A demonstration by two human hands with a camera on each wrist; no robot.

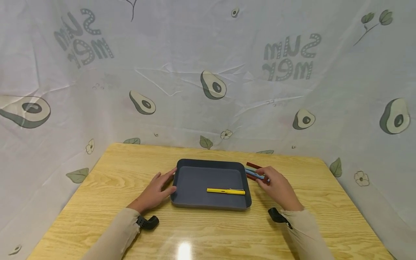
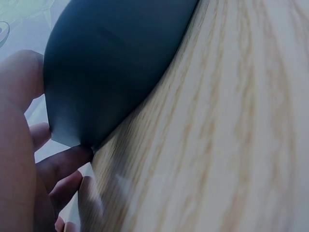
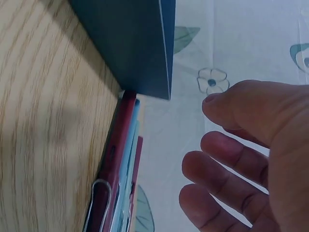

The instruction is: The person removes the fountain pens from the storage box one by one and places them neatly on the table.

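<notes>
A dark grey rectangular tray (image 1: 201, 178) lies on the table with a yellow pen (image 1: 225, 191) inside, near its front right corner. At the tray's left side is my left hand (image 1: 156, 192), thumb and fingers spread along the rim; the left wrist view shows its fingers touching the tray's wall (image 2: 111, 63). My right hand (image 1: 276, 184) hovers just over a group of pens beside the tray's right side, fingers apart and nothing between them in the right wrist view. Among those pens are a light blue pen (image 1: 254, 173), a dark red pen (image 3: 113, 150) with a wire clip, and a teal one.
The wooden table (image 1: 208, 231) ends at a pale cloth backdrop (image 1: 182, 119) printed with avocados and leaves. Each wrist carries a black band with a camera mount (image 1: 147, 222).
</notes>
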